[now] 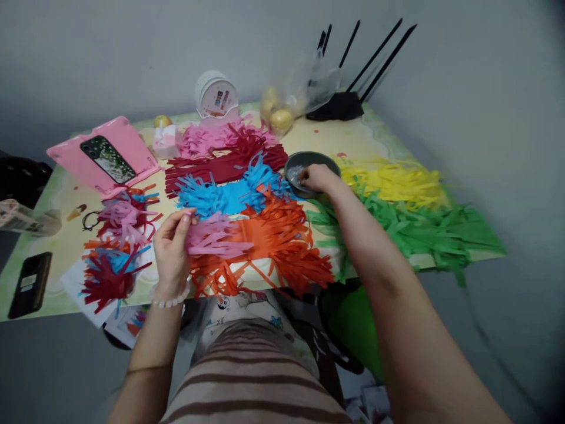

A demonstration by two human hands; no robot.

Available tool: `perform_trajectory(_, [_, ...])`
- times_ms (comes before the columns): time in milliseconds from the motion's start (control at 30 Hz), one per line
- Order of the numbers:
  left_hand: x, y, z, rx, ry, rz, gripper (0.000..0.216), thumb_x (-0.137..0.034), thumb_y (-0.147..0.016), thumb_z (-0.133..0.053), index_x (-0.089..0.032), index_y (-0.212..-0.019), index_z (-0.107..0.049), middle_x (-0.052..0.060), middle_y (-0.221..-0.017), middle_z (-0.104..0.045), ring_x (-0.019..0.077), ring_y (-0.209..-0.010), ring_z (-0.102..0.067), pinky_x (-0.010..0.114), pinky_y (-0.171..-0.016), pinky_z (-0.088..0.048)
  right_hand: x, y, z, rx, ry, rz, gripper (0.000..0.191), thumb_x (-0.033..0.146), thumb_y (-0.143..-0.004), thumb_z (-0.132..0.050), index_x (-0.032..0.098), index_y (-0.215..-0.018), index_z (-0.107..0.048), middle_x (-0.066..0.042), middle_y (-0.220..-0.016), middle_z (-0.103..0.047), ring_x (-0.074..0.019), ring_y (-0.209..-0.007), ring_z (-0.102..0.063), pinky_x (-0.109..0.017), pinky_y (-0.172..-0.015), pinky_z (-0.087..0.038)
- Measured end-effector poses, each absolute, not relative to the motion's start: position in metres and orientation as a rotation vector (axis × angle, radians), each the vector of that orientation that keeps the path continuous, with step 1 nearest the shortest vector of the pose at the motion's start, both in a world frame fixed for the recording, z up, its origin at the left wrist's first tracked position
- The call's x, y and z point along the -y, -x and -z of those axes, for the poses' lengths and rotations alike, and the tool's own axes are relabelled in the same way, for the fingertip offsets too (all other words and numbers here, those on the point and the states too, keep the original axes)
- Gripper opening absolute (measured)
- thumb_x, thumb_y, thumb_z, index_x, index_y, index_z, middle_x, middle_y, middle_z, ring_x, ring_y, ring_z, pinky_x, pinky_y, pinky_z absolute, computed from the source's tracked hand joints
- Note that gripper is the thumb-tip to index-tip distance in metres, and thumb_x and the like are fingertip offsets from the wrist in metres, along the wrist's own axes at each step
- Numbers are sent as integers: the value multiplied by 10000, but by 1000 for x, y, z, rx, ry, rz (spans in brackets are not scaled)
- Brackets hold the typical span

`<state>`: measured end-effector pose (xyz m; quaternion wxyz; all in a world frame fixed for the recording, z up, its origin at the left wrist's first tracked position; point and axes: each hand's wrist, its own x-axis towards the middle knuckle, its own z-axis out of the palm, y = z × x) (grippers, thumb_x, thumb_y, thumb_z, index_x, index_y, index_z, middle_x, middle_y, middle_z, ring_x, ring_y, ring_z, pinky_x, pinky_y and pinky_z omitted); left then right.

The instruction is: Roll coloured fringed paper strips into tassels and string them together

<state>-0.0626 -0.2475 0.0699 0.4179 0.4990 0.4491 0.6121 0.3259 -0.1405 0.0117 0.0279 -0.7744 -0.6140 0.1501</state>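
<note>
Pink fringe is in the left hand; tub label is illegible.

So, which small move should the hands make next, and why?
The right hand should probably bring some clear-looking contents from the bowl toward the left hand: the right reaches into the bowl, while the left pinches pink fringed paper.

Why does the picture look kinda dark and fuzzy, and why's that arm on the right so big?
Head view: dim, greyish light; head view: soft detail, so print on the tub and the bits in the bowl by the right hand look smudgy; head view: the right arm looks big, probably because it's near a wide lens.
</note>
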Motion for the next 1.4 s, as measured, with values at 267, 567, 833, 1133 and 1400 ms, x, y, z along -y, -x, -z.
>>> perform_trajectory(267, [247,54,-64,-1134,-1339,-1431,191,-383,-803,-857,-212,-889,-849,31,-830,-799,114,-725,-700,218,-727,-560,139,-328,3,1984,2442,-448,280,99,-850,-648,66,-1078,-808,-215,-1120,-789,-294,-1064,-725,-299,-909,-494])
perform_trajectory(567, [249,50,-66,-1084,-1288,-1457,219,-395,-757,-880,-193,-817,-819,29,-774,-789,123,-713,-720,231,-722,-577,144,-331,2,1991,2511,-523,141,251,-947,-711,147,-1041,-731,-100,-1109,-741,-213,-1062,-698,-362,-949,-552])
perform_trajectory(833, [255,53,-64,-970,-1246,-1459,262,-451,-770,-883,-215,-875,-836,49,-914,-825,137,-832,-757,251,-807,-608,149,-335,0,2042,2564,-659,228,352,-985,-696,169,-1121,-702,-68,-1106,-715,-177,-1003,-709,-325,-856,-602])
perform_trajectory(1133, [259,63,-63,-985,-1185,-1464,235,-406,-763,-892,-199,-851,-824,42,-843,-812,133,-771,-762,240,-773,-612,149,-329,-5,1952,2566,-697,241,357,-978,-703,193,-1155,-697,-67,-1172,-703,-194,-1063,-698,-345,-885,-601])
perform_trajectory(1400, [257,73,-63,-1052,-1218,-1507,139,-328,-751,-875,-206,-801,-831,35,-835,-814,134,-803,-746,240,-812,-588,153,-320,-21,1569,2334,-680,178,319,-972,-709,167,-1063,-699,-58,-1084,-708,-167,-974,-691,-332,-856,-593])
